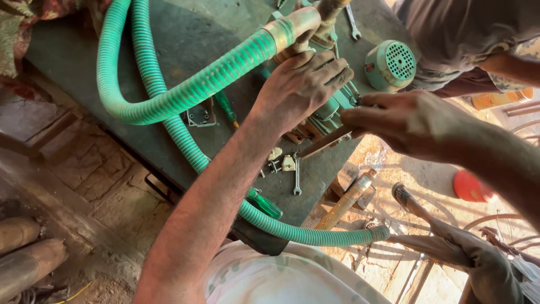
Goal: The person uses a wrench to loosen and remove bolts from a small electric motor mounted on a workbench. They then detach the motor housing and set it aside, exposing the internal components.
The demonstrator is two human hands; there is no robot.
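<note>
Left hand (301,84) grips the green pump body (332,107) from above, just under the metal pipe elbow (298,25) where the green ribbed hose (185,95) joins. Right hand (399,121) presses a dark flat tool (326,142), possibly a chisel, against the pump. Small spanner (296,177), green-handled screwdriver (226,107) and green fan cover (390,65) lie on the dark desk (185,39).

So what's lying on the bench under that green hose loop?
Under the green hose the dark bench shows a metal bracket, a green-handled screwdriver and a spanner. The left hand hides what it grips.
</note>
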